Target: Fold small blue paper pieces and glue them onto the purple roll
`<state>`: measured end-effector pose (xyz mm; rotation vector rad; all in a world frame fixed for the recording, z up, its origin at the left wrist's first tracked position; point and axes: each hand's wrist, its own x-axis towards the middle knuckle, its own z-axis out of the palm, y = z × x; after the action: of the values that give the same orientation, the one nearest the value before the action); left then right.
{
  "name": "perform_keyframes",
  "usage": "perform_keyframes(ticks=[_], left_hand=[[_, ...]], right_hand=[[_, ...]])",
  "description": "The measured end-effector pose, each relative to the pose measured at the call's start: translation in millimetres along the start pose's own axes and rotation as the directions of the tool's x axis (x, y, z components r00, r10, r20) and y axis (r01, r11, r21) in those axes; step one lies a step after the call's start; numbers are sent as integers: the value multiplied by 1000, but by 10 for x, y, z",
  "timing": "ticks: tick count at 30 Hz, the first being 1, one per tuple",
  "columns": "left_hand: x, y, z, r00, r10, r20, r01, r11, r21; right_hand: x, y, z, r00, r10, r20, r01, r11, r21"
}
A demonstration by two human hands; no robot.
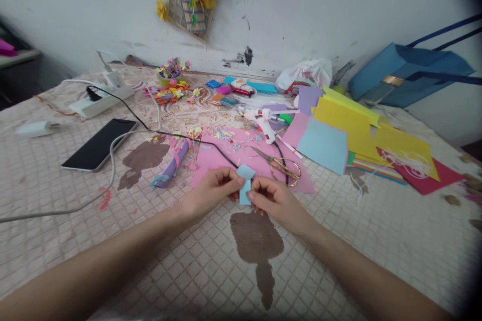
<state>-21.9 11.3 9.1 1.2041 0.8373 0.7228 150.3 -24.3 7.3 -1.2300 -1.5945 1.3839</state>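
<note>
A small piece of light blue paper [245, 193] is held between my two hands above the table's near middle. My left hand [220, 186] pinches its left edge between thumb and fingers. On the other side, my right hand [273, 199] grips its right edge low down. The paper's upper part flares out like a folded flap. Just beyond the hands lies a pink sheet [222, 160] with tiny paper scraps on it. Gold-handled scissors [282, 165] rest on that sheet, and a white glue gun [265, 128] stands behind them.
To the left are a phone [100, 144], a white power strip [101, 102] and cables. A rolled purple paper piece [172, 164] lies nearer. Coloured sheets [346, 123] spread at right, before a blue bag [406, 72]. A flower-filled pot [169, 79] stands at the back.
</note>
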Motion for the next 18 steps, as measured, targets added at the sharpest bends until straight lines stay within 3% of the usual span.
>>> perform_keyframes(ticks=[8,14,18], left_hand=[[-1,1,3,1000,7,-24,-5,997,72],[3,-22,-11,996,-34,80,21,987,159],[-3,-29,-20,996,-23,85,6,980,197]], right_hand=[[24,36,-8,999,47,23,-49,995,82],[33,92,-22,998,31,-50,-28,997,72],[36,71,-28,999,36,-35,-33,995,95]])
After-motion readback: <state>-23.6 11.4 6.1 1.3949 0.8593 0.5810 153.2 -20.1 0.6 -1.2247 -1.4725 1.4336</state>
